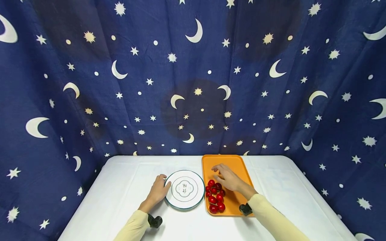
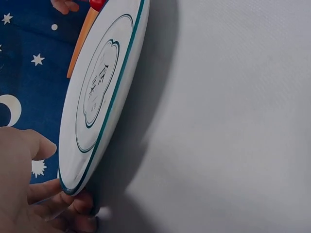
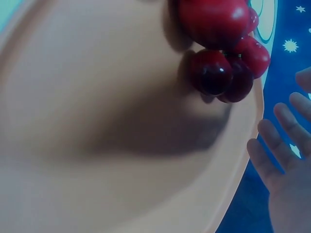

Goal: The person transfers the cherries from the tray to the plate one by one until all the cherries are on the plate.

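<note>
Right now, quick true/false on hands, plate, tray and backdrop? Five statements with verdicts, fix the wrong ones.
1. The left hand is at the plate rim. True.
2. The red fruit lies on the tray. True.
3. The right hand grips a fruit. False: it is empty, above the tray.
4. The curtain is plain white. False: it is dark blue with moons and stars.
5. In the head view, the plate is left of the tray. True.
</note>
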Tool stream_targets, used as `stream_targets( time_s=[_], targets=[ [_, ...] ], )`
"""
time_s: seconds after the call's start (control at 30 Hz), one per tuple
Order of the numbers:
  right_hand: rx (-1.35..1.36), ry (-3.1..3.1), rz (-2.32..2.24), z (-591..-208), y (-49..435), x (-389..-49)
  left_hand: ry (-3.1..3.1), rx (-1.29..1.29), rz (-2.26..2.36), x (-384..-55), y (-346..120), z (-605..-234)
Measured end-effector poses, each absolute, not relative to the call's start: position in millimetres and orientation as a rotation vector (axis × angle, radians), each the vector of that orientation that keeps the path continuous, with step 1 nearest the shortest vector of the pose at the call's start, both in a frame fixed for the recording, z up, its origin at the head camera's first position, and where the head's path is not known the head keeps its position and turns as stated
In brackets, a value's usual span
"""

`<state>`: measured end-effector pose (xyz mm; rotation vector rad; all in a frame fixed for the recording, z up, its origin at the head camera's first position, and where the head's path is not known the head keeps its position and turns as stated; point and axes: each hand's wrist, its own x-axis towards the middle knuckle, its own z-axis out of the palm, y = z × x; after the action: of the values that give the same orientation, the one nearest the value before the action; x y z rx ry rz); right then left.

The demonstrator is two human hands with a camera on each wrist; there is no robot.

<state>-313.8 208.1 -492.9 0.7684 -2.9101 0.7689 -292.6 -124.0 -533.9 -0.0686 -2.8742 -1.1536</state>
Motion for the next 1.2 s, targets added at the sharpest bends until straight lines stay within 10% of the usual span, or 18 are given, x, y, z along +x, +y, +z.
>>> stream_targets(
  time_s=[1.2],
  targets=[
    [0.955,-2.992,0.643,-506,192,-314,-2.816,-0.120,-1.090,-299,-123,-549]
  ],
)
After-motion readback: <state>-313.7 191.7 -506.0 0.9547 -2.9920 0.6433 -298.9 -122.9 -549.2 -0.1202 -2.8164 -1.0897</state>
